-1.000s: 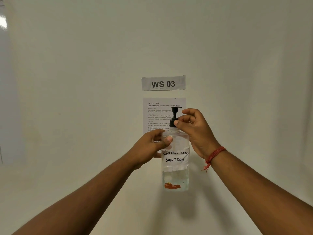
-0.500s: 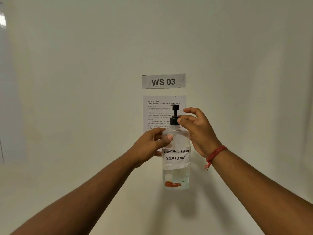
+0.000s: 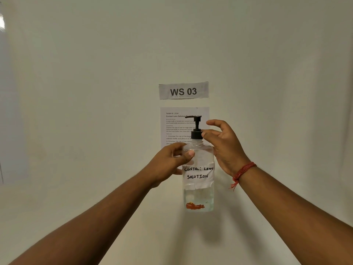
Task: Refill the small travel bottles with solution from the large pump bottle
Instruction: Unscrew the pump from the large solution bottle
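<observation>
A clear large pump bottle (image 3: 198, 196) with a handwritten "CONTACT LENS SOLUTION" label is held upright in front of the wall. Liquid fills only its lower part, and an orange mark sits near the base. My left hand (image 3: 172, 163) grips the bottle's shoulder from the left, thumb across the front. My right hand (image 3: 223, 148) pinches the black collar of the pump cap (image 3: 196, 131) with thumb and fingers, other fingers spread. The pump's spout points left. No small travel bottles are in view.
A white wall fills the view. A "WS 03" sign (image 3: 183, 90) and a printed task sheet (image 3: 177, 127) hang on it behind the bottle. A red thread bracelet (image 3: 242, 172) is on my right wrist.
The pump head has turned, so its spout now points left. My right hand's fingers have shifted around the collar. The bottle has stayed about where it was.
</observation>
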A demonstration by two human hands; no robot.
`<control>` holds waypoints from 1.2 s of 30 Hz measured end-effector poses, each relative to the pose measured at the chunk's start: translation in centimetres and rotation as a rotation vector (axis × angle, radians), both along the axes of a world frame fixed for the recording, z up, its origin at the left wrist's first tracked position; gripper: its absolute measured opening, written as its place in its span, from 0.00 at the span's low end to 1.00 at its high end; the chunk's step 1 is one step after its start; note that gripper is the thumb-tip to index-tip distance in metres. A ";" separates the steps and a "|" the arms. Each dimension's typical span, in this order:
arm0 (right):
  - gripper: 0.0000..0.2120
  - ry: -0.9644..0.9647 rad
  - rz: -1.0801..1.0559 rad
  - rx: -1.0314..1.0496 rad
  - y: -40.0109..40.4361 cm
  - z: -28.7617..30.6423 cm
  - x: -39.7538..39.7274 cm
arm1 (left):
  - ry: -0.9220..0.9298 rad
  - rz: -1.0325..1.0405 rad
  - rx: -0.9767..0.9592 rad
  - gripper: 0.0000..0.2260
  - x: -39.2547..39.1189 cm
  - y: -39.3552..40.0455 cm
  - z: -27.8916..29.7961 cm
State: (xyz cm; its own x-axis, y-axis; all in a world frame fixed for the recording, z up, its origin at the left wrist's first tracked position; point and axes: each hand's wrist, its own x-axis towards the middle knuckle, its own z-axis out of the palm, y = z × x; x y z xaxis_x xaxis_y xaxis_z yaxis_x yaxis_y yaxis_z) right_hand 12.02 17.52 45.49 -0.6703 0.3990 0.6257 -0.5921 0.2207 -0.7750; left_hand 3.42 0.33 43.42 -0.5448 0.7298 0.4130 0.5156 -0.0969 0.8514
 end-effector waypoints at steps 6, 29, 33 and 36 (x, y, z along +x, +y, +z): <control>0.22 0.034 0.015 0.008 -0.3 0.1 0.0 | -0.010 -0.003 0.007 0.18 -0.1 0.2 -0.1; 0.18 0.026 -0.017 0.033 -0.1 -0.4 -0.2 | -0.008 0.001 -0.004 0.18 -0.2 0.3 -0.4; 0.15 0.018 -0.002 0.002 0.0 -0.5 -0.3 | -0.017 -0.005 0.001 0.18 -0.2 0.3 -0.4; 0.17 0.019 0.019 -0.022 0.0 -0.7 -0.3 | -0.017 -0.007 -0.002 0.18 -0.2 0.3 -0.5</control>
